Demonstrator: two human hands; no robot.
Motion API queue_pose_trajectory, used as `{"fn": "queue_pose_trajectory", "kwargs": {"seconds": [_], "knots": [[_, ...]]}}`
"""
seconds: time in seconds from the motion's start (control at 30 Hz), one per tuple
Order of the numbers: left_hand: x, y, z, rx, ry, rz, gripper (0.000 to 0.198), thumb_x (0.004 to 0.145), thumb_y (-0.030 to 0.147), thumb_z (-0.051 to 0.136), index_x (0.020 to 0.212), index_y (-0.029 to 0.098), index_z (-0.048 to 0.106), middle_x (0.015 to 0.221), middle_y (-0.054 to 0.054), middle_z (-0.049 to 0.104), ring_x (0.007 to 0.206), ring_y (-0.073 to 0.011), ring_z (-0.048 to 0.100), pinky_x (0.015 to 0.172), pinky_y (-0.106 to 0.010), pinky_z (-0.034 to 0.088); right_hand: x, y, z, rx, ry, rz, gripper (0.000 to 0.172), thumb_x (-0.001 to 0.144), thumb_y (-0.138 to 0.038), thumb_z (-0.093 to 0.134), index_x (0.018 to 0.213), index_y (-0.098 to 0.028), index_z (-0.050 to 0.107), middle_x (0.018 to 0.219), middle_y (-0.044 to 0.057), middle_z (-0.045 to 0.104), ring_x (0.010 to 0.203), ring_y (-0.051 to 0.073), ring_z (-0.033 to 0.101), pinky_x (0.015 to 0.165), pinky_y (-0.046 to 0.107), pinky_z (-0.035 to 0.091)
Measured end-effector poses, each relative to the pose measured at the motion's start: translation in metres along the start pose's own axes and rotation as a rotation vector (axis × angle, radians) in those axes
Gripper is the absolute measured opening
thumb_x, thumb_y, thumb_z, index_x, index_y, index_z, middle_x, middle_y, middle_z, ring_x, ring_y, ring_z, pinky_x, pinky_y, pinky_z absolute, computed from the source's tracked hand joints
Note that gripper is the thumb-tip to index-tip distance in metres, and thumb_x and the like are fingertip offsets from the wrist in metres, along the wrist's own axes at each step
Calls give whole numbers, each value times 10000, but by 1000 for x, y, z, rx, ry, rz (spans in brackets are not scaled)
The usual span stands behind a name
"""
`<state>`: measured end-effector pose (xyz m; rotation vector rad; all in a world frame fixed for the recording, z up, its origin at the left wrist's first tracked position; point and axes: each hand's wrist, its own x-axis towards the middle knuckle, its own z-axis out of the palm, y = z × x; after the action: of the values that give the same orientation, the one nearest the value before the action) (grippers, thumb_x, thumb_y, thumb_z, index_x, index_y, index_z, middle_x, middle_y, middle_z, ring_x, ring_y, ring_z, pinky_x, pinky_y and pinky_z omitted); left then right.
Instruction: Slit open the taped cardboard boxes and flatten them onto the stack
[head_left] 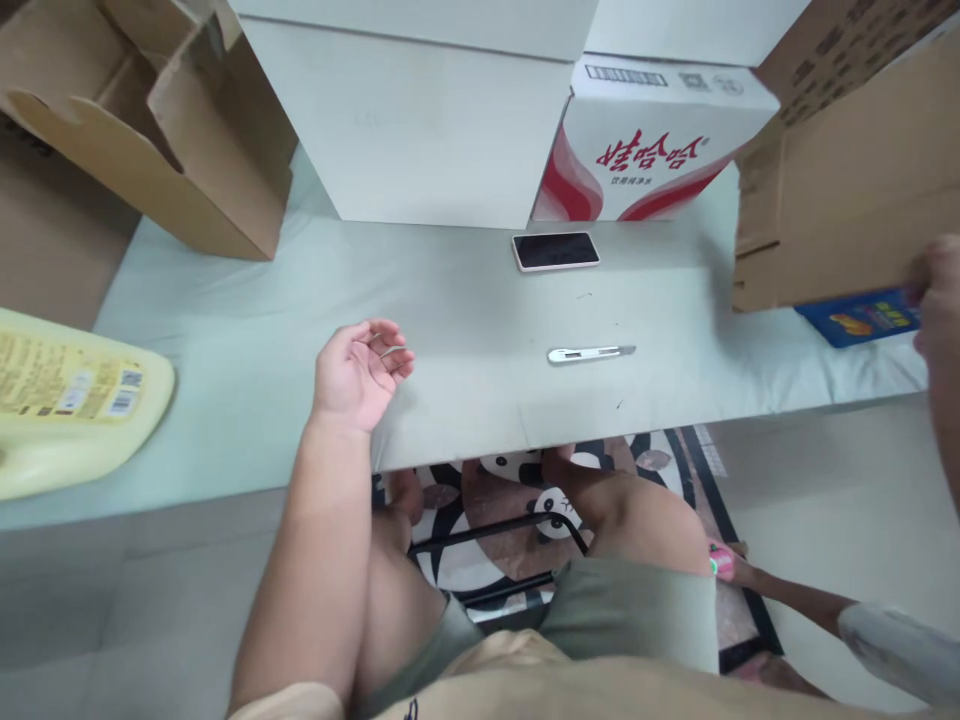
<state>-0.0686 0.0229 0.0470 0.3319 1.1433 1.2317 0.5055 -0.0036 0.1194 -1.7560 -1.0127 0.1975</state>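
My left hand [364, 370] is raised over the left-middle of the cloth-covered table, palm up. Its fingers are loosely curled and apart, and nothing lies in it. At the right edge of the view, my right hand [941, 300] is partly cut off and blurred. It is beside a brown cardboard box [840, 190] and the end of a blue packet [862, 318] that sticks out under the box; whether it grips either is unclear. Between my hands lies a white utility knife [589, 354], blade end pointing right. Behind the knife rests a phone [556, 251], dark screen up.
White cartons [420, 130] and a red-and-white carton [652, 150] stand at the back of the table [465, 300]. An opened cardboard box [217, 200] is at back left, a yellow jug [90, 410] at left. Another person's arm [795, 600] reaches in low at right.
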Motion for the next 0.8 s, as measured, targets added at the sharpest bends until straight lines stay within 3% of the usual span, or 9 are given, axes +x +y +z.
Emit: {"fn": "queue_pose_trajectory", "kwargs": {"seconds": [0.07, 0.13, 0.23, 0.4, 0.5, 0.6, 0.7, 0.77, 0.8], "knots": [[3, 0, -1, 8, -13, -2, 238, 809, 247, 493, 667, 149, 658, 618, -20, 598, 473, -120, 605, 498, -227, 534, 41, -2, 22, -42, 75, 26, 365, 656, -524, 834, 768, -312, 558, 630, 34, 538, 926, 388, 679, 622, 564, 557], [5, 2, -2, -7, -13, 9, 216, 788, 259, 516, 660, 156, 656, 608, -19, 586, 462, -111, 584, 488, -216, 522, 64, -1, 50, -31, 27, 74, 370, 650, -529, 860, 686, -314, 560, 616, 30, 564, 859, 336, 687, 660, 570, 561], [7, 7, -7, -53, 3, 50, 209, 775, 278, 529, 643, 165, 643, 599, -25, 579, 449, -105, 555, 464, -212, 497, 51, -1, 100, -10, -99, 143, 374, 632, -508, 896, 615, -288, 594, 621, 40, 613, 739, 284, 694, 691, 574, 579], [1, 15, -21, -159, 36, 141, 185, 786, 288, 548, 647, 181, 607, 588, -5, 556, 457, -92, 525, 481, -204, 466, -59, -52, 212, -21, -556, 56, 312, 799, -523, 757, 731, -276, 579, 664, 44, 641, 627, 225, 648, 710, 546, 595], [-5, 18, -34, -184, 104, 333, 199, 805, 305, 580, 648, 183, 578, 571, 17, 515, 468, -82, 509, 502, -195, 439, -133, -121, 291, -2, -802, -90, 211, 771, -351, 769, 900, -208, 683, 719, 60, 687, 636, 210, 657, 727, 496, 602], [-9, 23, -50, -146, 181, 551, 194, 797, 289, 591, 632, 190, 565, 552, 28, 488, 479, -78, 484, 494, -193, 397, -204, -210, 357, 78, -975, -335, 340, 753, -293, 784, 1078, -215, 719, 1118, 74, 748, 785, 180, 713, 908, 429, 612], [-13, 28, -63, -127, 236, 692, 211, 811, 258, 563, 611, 191, 560, 561, 23, 477, 504, -84, 469, 503, -206, 386, -270, -295, 399, 156, -1051, -828, 500, 817, -286, 687, 1308, -214, 629, 1424, 65, 632, 1149, 206, 701, 1049, 350, 559], [-14, 32, -69, -117, 244, 738, 236, 835, 247, 546, 605, 192, 560, 577, 14, 480, 522, -93, 464, 515, -222, 381, -304, -337, 417, 96, -1071, -986, 593, 919, -327, 451, 1496, -190, 460, 1549, 44, 515, 1392, 215, 553, 1129, 383, 461], [-15, 33, -72, -108, 242, 749, 249, 848, 247, 539, 606, 193, 559, 583, 11, 481, 529, -97, 461, 521, -230, 377, -316, -351, 424, 4, -1078, -998, 612, 931, -353, 387, 1514, -172, 422, 1520, 44, 533, 1375, 223, 555, 1118, 430, 449]]}}
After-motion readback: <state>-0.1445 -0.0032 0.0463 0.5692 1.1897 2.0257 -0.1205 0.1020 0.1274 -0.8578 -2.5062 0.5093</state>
